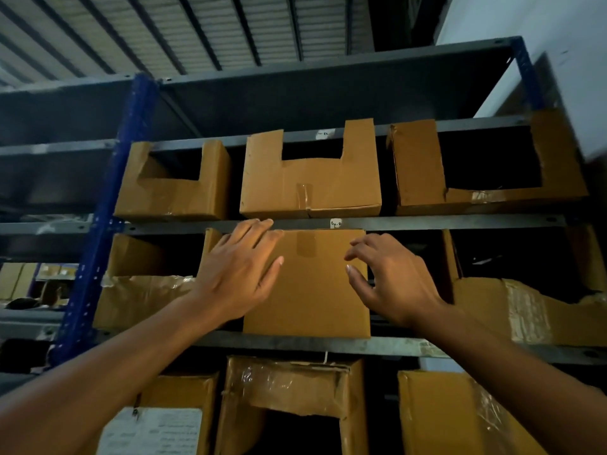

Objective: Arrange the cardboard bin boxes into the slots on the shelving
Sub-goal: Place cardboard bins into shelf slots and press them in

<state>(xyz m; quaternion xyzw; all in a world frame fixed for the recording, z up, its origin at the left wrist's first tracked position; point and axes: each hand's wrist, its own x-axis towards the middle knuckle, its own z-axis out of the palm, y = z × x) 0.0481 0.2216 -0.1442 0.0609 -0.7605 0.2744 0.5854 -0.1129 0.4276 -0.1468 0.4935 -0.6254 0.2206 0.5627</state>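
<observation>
The left grip (239,274) lay wide and flat, fingers straight and together, pressed on the upper left of the plain front of a box (312,297), its fingertips reaching the rail above. The right grip (394,280) was wide too, fingers spread and loosely curled, holding nothing, its thumb and fingertips over the box's right edge; I could not tell whether they touched the cardboard. The box stood upright in the middle slot of the middle shelf, its base on the grey rail (387,345), a strip of tape at the top of its face. Just beside it on the left sat a left bin (141,300) with a crumpled, taped front, and on the right a right bin (512,310), also heavily taped. On the shelf above stood three cut-front bins: one at the left (174,195), a taller one (312,188) in the middle, a wide one (423,165) at the right. Below, more bins showed, the middle one (295,389) wrapped in clear tape, the left bearing a paper label (151,431). A blue post (98,257) held the shelving at the left.
</observation>
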